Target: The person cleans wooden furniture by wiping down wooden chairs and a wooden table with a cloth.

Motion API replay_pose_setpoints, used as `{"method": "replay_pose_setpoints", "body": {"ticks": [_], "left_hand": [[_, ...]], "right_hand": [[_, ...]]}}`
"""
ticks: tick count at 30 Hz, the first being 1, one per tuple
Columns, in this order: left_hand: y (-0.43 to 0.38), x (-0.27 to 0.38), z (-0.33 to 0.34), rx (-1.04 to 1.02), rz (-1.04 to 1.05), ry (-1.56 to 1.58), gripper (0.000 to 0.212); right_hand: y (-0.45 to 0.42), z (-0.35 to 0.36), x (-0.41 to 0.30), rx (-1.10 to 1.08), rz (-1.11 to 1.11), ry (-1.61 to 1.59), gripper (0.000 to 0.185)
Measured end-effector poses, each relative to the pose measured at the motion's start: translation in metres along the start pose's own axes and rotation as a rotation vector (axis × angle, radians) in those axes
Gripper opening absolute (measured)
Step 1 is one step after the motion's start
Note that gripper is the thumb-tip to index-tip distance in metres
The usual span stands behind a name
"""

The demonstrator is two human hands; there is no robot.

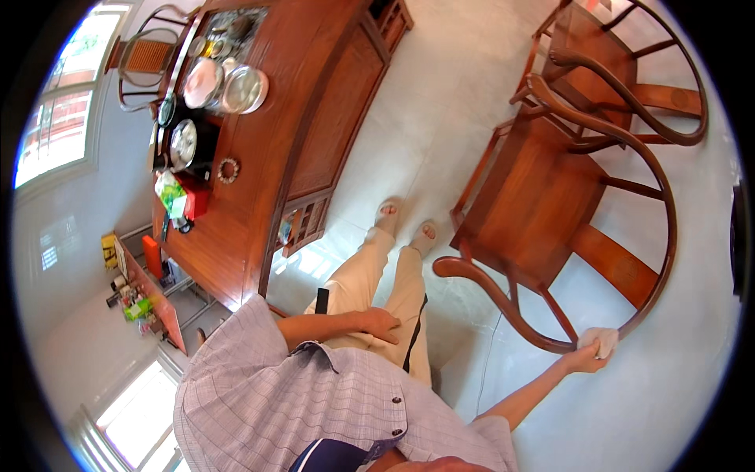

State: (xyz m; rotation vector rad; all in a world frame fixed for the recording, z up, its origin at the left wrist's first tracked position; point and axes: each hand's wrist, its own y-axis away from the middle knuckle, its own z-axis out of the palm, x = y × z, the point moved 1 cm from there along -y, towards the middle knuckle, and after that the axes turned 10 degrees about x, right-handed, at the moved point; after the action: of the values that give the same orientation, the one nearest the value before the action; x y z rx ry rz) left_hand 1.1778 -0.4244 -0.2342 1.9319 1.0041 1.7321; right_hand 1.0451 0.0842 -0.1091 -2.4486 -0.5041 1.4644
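Note:
My right hand (590,355) grips a whitish cloth (598,341) against the curved top rail of a wooden round-backed armchair (534,194). The cloth touches the rail at its back bend, close to where a spindle meets it. Across my upper thighs lies my left hand (380,324), with nothing in it and its fingers slightly spread over the beige trousers (361,277). The armchair's flat seat and carved back splat face up into view.
A second armchair (596,53) stands just beyond the first. On the left, a long wooden desk (265,147) carries round lidded containers (245,89), a metal pot (183,144), a bead bracelet (228,170) and a red box (196,199). A thin cable (485,377) crosses the tiled floor.

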Motion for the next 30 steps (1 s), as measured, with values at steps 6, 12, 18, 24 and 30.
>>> {"method": "replay_pose_setpoints", "body": {"ticks": [6, 12, 18, 24, 30], "left_hand": [[0.063, 0.011, 0.042, -0.059, 0.169, 0.769, 0.031], [0.122, -0.046, 0.145, 0.090, -0.077, 1.180, 0.036], [0.184, -0.079, 0.078, 1.173, -0.327, 0.398, 0.023], [0.279, -0.191, 0.010, 1.530, -0.634, -0.348, 0.069], [0.276, -0.256, 0.015, 1.523, -0.571, -0.516, 0.093]], "right_hand": [[0.111, 0.050, -0.113, -0.499, -0.174, -0.146, 0.038], [0.386, 0.104, -0.104, -1.182, 0.213, -0.479, 0.033], [0.640, 0.166, -0.032, -1.630, 0.533, -0.137, 0.043], [0.780, 0.142, -0.096, -1.501, 0.281, -0.551, 0.029], [0.826, 0.133, -0.062, -1.372, -0.162, -0.716, 0.037]]}}
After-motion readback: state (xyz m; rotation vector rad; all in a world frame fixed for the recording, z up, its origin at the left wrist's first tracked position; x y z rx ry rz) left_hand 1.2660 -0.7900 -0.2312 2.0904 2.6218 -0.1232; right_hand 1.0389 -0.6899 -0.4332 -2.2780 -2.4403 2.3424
